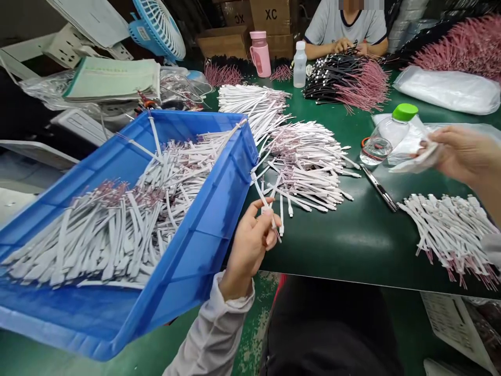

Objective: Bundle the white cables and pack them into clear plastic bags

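My left hand point(250, 245) pinches a short white cable piece point(263, 200) at the near edge of the green table point(352, 245), just right of a tilted blue crate point(195, 250) full of white cable pieces. My right hand point(457, 151) is at the right, fingers closed on a white cloth point(415, 162). A heap of white cables with pink wire ends point(305, 162) lies between the hands. A smaller bundle of white cables point(450, 230) lies under my right forearm.
A clear bottle with a green cap point(385, 136) lies on its side near my right hand, a dark metal tool point(379, 189) beside it. Another person point(346, 28) sits across at black and pink cables point(348, 78). A pink cup point(260, 52), a small white bottle point(299, 63) and a blue fan point(158, 26) stand at the back.
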Motion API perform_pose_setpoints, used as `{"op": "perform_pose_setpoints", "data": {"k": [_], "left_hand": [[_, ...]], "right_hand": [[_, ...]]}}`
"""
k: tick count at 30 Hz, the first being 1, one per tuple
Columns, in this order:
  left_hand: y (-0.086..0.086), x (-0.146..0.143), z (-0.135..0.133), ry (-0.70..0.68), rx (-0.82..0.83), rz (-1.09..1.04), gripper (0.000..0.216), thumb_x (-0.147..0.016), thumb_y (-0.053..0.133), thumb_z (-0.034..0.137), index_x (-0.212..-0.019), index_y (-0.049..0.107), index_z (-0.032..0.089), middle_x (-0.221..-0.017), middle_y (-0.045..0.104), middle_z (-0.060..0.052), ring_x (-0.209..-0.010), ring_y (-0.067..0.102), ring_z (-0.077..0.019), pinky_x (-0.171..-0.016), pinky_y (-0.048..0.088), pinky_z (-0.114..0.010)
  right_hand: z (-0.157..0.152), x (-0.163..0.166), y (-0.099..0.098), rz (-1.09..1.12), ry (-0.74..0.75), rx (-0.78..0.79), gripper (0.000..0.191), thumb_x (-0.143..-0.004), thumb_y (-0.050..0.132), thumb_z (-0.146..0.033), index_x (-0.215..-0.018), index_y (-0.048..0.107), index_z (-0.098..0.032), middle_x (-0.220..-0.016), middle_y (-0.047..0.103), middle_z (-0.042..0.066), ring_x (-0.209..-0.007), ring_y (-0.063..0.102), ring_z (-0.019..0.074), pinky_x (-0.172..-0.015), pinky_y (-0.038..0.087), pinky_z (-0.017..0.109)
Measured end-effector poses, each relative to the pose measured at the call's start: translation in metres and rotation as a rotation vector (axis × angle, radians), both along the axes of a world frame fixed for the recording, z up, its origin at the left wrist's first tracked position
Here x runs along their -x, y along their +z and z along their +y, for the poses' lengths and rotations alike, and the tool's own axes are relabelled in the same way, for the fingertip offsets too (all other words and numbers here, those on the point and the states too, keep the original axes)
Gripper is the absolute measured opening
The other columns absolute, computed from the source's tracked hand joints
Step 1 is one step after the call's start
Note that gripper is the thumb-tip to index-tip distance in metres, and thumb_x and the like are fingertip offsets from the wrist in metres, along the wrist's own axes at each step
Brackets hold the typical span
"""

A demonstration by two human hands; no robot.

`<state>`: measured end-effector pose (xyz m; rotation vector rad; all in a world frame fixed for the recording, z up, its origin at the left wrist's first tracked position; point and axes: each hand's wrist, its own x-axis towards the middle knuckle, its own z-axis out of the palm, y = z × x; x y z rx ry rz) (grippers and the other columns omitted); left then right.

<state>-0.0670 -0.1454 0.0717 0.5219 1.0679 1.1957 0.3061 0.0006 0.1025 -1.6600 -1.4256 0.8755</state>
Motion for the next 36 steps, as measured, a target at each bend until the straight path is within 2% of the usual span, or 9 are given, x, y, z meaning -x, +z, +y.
{"op": "perform_pose_setpoints", "data": {"k": [2,5,8,11,15,22,26,32,36], "left_hand": [[-0.005,0.000,-0.006,-0.067,0.016,0.040,0.034,-0.081,0.065,0.028,-0.110,0.050,0.021,-0.061,0.054,0.007,-0.034,0.028,0.0009,-0.034,0.024,-0.010],[-0.011,-0.002,-0.023,-0.111,0.036,-0.002,0.041,-0.082,0.063,0.032,-0.117,0.043,0.023,-0.060,0.056,0.008,-0.032,0.026,0.0008,-0.033,0.022,-0.010],[-0.021,-0.018,-0.051,-0.325,0.067,-0.045,0.042,-0.086,0.056,0.040,-0.120,0.040,0.022,-0.061,0.063,0.004,-0.029,0.033,-0.0023,-0.031,0.024,-0.013],[-0.040,-0.043,-0.080,-0.627,0.202,-0.047,0.032,-0.088,0.051,0.043,-0.102,0.054,0.014,-0.063,0.065,-0.001,-0.032,0.041,-0.0034,-0.033,0.031,-0.014],[-0.064,-0.065,-0.096,-0.678,0.229,0.023,0.034,-0.090,0.047,0.041,-0.093,0.061,0.010,-0.065,0.065,-0.003,-0.034,0.042,-0.0026,-0.034,0.032,-0.015],[-0.075,-0.070,-0.089,-0.687,0.219,0.060,0.042,-0.091,0.042,0.043,-0.101,0.068,0.010,-0.064,0.067,-0.004,-0.036,0.042,-0.0041,-0.036,0.031,-0.016],[-0.073,-0.072,-0.089,-0.663,0.191,0.097,0.041,-0.091,0.041,0.039,-0.096,0.070,0.010,-0.061,0.067,-0.003,-0.035,0.041,-0.0032,-0.039,0.033,-0.016],[-0.076,-0.077,-0.092,-0.622,0.202,0.089,0.040,-0.092,0.039,0.036,-0.097,0.071,0.011,-0.061,0.067,-0.002,-0.035,0.041,-0.0033,-0.041,0.034,-0.016],[-0.079,-0.078,-0.093,-0.611,0.181,0.080,0.038,-0.090,0.040,0.030,-0.095,0.072,0.011,-0.059,0.066,-0.002,-0.035,0.041,-0.0042,-0.040,0.034,-0.016]], "right_hand": [[-0.022,0.008,0.010,0.074,0.013,0.085,0.012,-0.089,0.051,-0.027,-0.082,0.044,-0.020,-0.066,0.050,0.000,-0.055,0.050,0.0096,-0.054,0.035,0.029],[-0.064,0.035,-0.004,-0.168,0.175,0.135,0.024,-0.080,0.064,-0.041,-0.086,0.052,-0.021,-0.059,0.053,-0.001,-0.044,0.045,0.0108,-0.047,0.032,0.028],[-0.103,0.066,-0.039,-0.482,0.347,-0.103,0.021,-0.084,0.061,-0.043,-0.087,0.059,-0.022,-0.080,0.064,0.003,-0.066,0.058,0.0157,-0.063,0.043,0.029],[-0.127,0.083,-0.075,-0.557,0.482,-0.314,0.016,-0.094,0.047,-0.030,-0.093,0.061,-0.022,-0.089,0.064,0.005,-0.076,0.061,0.0169,-0.071,0.046,0.030],[-0.139,0.082,-0.100,-0.650,0.475,-0.467,0.016,-0.092,0.050,-0.024,-0.101,0.063,-0.022,-0.089,0.063,0.007,-0.083,0.059,0.0208,-0.076,0.048,0.033],[-0.148,0.089,-0.087,-0.583,0.395,-0.351,0.009,-0.089,0.056,-0.026,-0.091,0.064,-0.021,-0.089,0.064,0.004,-0.078,0.062,0.0181,-0.071,0.047,0.030],[-0.166,0.113,-0.076,-0.415,0.555,-0.207,0.010,-0.089,0.056,-0.026,-0.096,0.062,-0.022,-0.092,0.066,0.002,-0.082,0.063,0.0159,-0.071,0.047,0.027],[-0.189,0.131,-0.080,-0.500,0.621,-0.271,0.013,-0.093,0.048,-0.020,-0.094,0.061,-0.017,-0.087,0.063,0.005,-0.080,0.061,0.0169,-0.072,0.045,0.029],[-0.193,0.130,-0.073,-0.451,0.735,-0.192,0.015,-0.094,0.045,-0.018,-0.092,0.060,-0.018,-0.084,0.062,0.004,-0.074,0.059,0.0140,-0.065,0.044,0.027]]}}
